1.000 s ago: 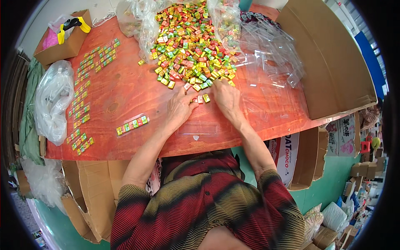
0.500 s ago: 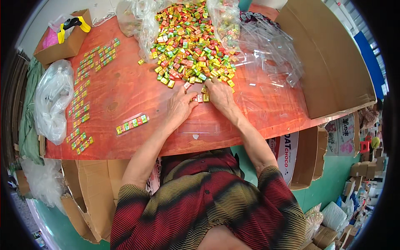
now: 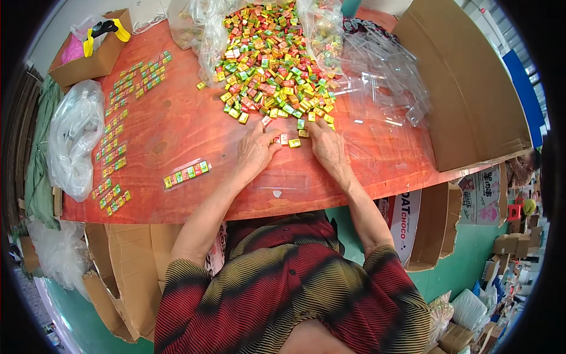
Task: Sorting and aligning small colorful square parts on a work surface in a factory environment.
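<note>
A big heap of small red, yellow and green boxes (image 3: 265, 71) spreads over the far middle of the table. My left hand (image 3: 257, 147) rests at the heap's near edge, fingers curled with a small red box (image 3: 276, 140) at their tips. A pale red box (image 3: 283, 139) lies right beside it. My right hand (image 3: 329, 147) is bent, its fingertips at a small yellow box (image 3: 303, 133) and a green box (image 3: 301, 124). Another yellow box (image 3: 294, 143) sits between my hands. Nearer me lies a clear plastic tray (image 3: 280, 182).
A filled tray (image 3: 187, 174) lies left of my left arm. Rows of filled trays (image 3: 115, 135) line the table's left side, beside a clear plastic bag (image 3: 76, 141). Clear trays (image 3: 383, 76) are heaped at right, before a tall cardboard box (image 3: 466, 88).
My right hand has shifted right, and the small boxes by its fingertips have spread the same way. The left hand has stayed almost in place.
</note>
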Demonstrator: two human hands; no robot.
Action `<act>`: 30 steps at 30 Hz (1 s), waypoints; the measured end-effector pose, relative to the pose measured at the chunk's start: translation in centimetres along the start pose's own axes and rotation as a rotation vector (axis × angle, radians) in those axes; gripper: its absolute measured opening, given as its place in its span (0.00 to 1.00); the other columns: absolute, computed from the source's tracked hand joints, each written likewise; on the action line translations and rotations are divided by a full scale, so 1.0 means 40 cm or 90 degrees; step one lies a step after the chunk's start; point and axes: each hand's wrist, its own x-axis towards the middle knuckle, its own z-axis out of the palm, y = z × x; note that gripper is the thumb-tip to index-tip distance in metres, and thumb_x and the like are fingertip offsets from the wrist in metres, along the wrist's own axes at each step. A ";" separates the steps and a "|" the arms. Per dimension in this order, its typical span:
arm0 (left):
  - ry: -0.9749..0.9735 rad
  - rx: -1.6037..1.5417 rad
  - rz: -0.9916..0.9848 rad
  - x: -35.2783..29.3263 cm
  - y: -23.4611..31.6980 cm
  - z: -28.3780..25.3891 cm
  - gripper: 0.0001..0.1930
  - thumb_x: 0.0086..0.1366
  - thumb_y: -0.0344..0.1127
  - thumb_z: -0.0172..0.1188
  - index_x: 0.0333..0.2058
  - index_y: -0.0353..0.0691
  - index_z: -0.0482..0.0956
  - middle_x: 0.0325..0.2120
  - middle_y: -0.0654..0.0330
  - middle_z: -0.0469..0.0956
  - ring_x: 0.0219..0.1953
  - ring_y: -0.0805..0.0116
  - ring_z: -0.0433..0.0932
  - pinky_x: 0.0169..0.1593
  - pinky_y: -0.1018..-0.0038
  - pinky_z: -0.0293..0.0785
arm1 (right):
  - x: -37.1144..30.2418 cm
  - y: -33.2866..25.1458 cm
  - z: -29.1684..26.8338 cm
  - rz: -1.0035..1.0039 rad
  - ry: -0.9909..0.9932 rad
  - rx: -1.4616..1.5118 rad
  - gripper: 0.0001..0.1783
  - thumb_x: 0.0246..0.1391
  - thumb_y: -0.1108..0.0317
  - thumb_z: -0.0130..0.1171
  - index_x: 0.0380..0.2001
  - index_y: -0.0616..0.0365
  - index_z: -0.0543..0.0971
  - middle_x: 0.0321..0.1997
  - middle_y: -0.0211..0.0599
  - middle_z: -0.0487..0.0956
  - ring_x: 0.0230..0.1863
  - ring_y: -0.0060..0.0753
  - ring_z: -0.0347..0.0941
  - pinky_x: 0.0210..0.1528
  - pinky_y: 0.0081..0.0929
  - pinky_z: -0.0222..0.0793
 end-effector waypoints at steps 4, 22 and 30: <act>0.023 0.010 0.016 0.000 -0.002 0.003 0.16 0.46 0.35 0.65 0.37 0.50 0.78 0.34 0.57 0.68 0.37 0.56 0.71 0.38 0.63 0.69 | -0.012 0.004 -0.012 -0.153 -0.016 0.008 0.10 0.48 0.73 0.47 0.35 0.54 0.74 0.32 0.41 0.73 0.31 0.45 0.73 0.28 0.38 0.69; -0.055 0.034 0.121 0.035 -0.025 -0.018 0.15 0.47 0.37 0.64 0.37 0.50 0.79 0.32 0.56 0.68 0.39 0.55 0.69 0.40 0.64 0.69 | -0.072 -0.068 0.021 -0.009 0.007 -0.042 0.12 0.50 0.62 0.52 0.20 0.60 0.73 0.19 0.46 0.75 0.19 0.48 0.72 0.19 0.38 0.66; -0.035 -0.003 0.099 0.019 -0.016 -0.028 0.17 0.47 0.37 0.65 0.39 0.48 0.78 0.34 0.55 0.69 0.38 0.54 0.71 0.39 0.62 0.69 | -0.044 -0.060 -0.024 0.080 -0.056 0.089 0.13 0.46 0.61 0.58 0.31 0.59 0.74 0.26 0.45 0.75 0.30 0.48 0.73 0.29 0.40 0.68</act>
